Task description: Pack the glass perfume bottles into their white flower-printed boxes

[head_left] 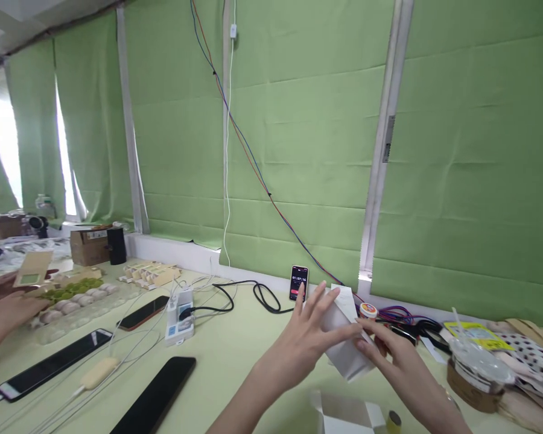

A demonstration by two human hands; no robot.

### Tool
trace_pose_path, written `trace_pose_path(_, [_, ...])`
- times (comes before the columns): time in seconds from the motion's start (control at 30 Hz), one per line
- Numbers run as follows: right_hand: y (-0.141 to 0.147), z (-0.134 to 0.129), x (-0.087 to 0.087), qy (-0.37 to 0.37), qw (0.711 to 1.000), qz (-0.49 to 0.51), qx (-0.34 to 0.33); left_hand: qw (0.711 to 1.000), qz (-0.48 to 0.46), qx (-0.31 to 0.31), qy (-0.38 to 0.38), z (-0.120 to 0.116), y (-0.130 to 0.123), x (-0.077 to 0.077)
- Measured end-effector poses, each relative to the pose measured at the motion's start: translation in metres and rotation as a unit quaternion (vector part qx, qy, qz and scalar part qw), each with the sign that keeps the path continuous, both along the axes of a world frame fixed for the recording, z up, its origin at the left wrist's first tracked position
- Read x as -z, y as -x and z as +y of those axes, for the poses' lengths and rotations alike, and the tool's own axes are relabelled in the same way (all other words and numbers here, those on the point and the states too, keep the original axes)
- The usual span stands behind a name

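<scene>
A white paper piece or flat box [344,355] is raised above the table, tilted, between my two hands. My left hand [305,334] lies against its left side with the fingers spread and the thumb reaching across it. My right hand [396,355] pinches its right edge between thumb and fingers. Below them, near the bottom edge, stands an open white box [348,416], with a small dark-topped yellowish cylinder [393,421] beside it. Behind my left hand a phone [298,282] showing a timer leans against the wall.
Phones [156,395], a power strip [180,319] and loose cables lie on the left. Another person's hands [13,307] are at the far left by a tray of rounded pieces [79,301]. A lidded bowl [477,374] stands at the right, near a small jar [368,311].
</scene>
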State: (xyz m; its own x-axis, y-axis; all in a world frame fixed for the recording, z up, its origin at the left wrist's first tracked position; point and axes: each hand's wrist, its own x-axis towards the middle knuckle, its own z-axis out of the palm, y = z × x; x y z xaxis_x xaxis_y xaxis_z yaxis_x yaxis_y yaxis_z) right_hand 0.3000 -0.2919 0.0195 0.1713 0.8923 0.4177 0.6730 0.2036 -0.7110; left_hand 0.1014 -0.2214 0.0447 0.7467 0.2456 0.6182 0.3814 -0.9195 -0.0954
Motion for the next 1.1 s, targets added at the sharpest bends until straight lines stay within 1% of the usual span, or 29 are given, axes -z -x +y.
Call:
trace_pose_path(0.03, [-0.003,0.0,0.001,0.013,1.0,-0.005,-0.008,0.999,-0.033,0.003,0.027,0.002,0.0,0.001])
trace_pose_path(0.07, [-0.006,0.001,0.002,0.018,1.0,-0.003,-0.01,0.994,-0.084,0.001,0.071,0.005,-0.001,0.002])
trace_pose_path(0.1, [-0.009,0.002,0.003,0.015,1.0,0.009,-0.006,0.98,-0.146,0.002,0.133,0.009,-0.001,0.003])
trace_pose_path(0.13, [-0.011,0.004,0.003,0.01,1.0,0.028,-0.002,0.955,-0.209,0.01,0.21,0.014,-0.002,0.004])
trace_pose_path(0.17, [-0.013,0.006,0.004,0.005,0.998,0.055,-0.003,0.917,-0.263,0.029,0.298,0.018,-0.003,0.005])
trace_pose_path(0.2, [-0.013,0.008,0.005,0.0,0.996,0.084,-0.008,0.869,-0.3,0.059,0.39,0.022,-0.005,0.006])
trace_pose_path(0.23, [-0.013,0.011,0.006,-0.004,0.994,0.113,-0.015,0.815,-0.318,0.102,0.474,0.025,-0.006,0.008])
trace_pose_path(0.27, [-0.013,0.013,0.007,-0.01,0.99,0.136,-0.021,0.761,-0.319,0.151,0.544,0.027,-0.008,0.01])
trace_pose_path(0.3, [-0.011,0.015,0.008,-0.016,0.988,0.151,-0.027,0.714,-0.307,0.201,0.596,0.028,-0.01,0.013])
trace_pose_path(0.33, [-0.008,0.016,0.009,-0.02,0.987,0.157,-0.035,0.679,-0.289,0.243,0.63,0.027,-0.011,0.016])
trace_pose_path(0.37, [-0.005,0.017,0.009,-0.02,0.987,0.153,-0.047,0.656,-0.267,0.274,0.651,0.026,-0.013,0.019])
trace_pose_path(0.4, [-0.001,0.017,0.01,-0.015,0.988,0.144,-0.06,0.642,-0.246,0.29,0.665,0.023,-0.015,0.022])
trace_pose_path(0.43, [0.003,0.016,0.01,-0.008,0.988,0.131,-0.076,0.635,-0.229,0.295,0.676,0.021,-0.017,0.024])
trace_pose_path(0.5, [0.011,0.014,0.009,-0.003,0.989,0.103,-0.105,0.63,-0.21,0.292,0.688,0.016,-0.02,0.028])
trace_pose_path(0.53, [0.014,0.012,0.009,-0.013,0.99,0.09,-0.109,0.634,-0.208,0.286,0.688,0.014,-0.021,0.029])
trace_pose_path(0.57, [0.016,0.009,0.008,-0.031,0.991,0.077,-0.102,0.645,-0.209,0.279,0.68,0.013,-0.021,0.028])
trace_pose_path(0.6, [0.017,0.007,0.008,-0.057,0.993,0.062,-0.08,0.665,-0.21,0.27,0.664,0.011,-0.021,0.027])
trace_pose_path(0.63, [0.018,0.004,0.007,-0.084,0.994,0.048,-0.045,0.698,-0.211,0.256,0.635,0.011,-0.021,0.026])
trace_pose_path(0.7, [0.018,-0.004,0.005,-0.129,0.991,0.027,0.03,0.79,-0.214,0.209,0.536,0.009,-0.021,0.022])
trace_pose_path(0.73, [0.018,-0.008,0.003,-0.145,0.988,0.024,0.051,0.837,-0.213,0.177,0.472,0.008,-0.021,0.02])
trace_pose_path(0.77, [0.019,-0.012,0.002,-0.156,0.986,0.027,0.057,0.88,-0.207,0.142,0.404,0.006,-0.022,0.02])
trace_pose_path(0.8, [0.019,-0.016,0.001,-0.161,0.985,0.035,0.046,0.913,-0.196,0.106,0.341,0.005,-0.023,0.02])
trace_pose_path(0.83, [0.021,-0.019,0.0,-0.16,0.986,0.042,0.03,0.938,-0.181,0.075,0.284,0.004,-0.025,0.02])
trace_pose_path(0.9, [0.024,-0.023,-0.001,-0.139,0.989,0.04,0.021,0.969,-0.151,0.035,0.194,0.001,-0.028,0.023])
trace_pose_path(0.97, [0.027,-0.023,0.001,-0.128,0.99,0.012,0.051,0.982,-0.132,0.016,0.135,-0.001,-0.032,0.026])
trace_pose_path(1.03, [0.028,-0.02,0.003,-0.141,0.986,-0.02,0.091,0.986,-0.125,0.007,0.112,-0.003,-0.034,0.027])
trace_pose_path(1.1, [0.025,-0.017,0.006,-0.142,0.983,-0.036,0.112,0.986,-0.128,0.007,0.103,-0.003,-0.035,0.027])
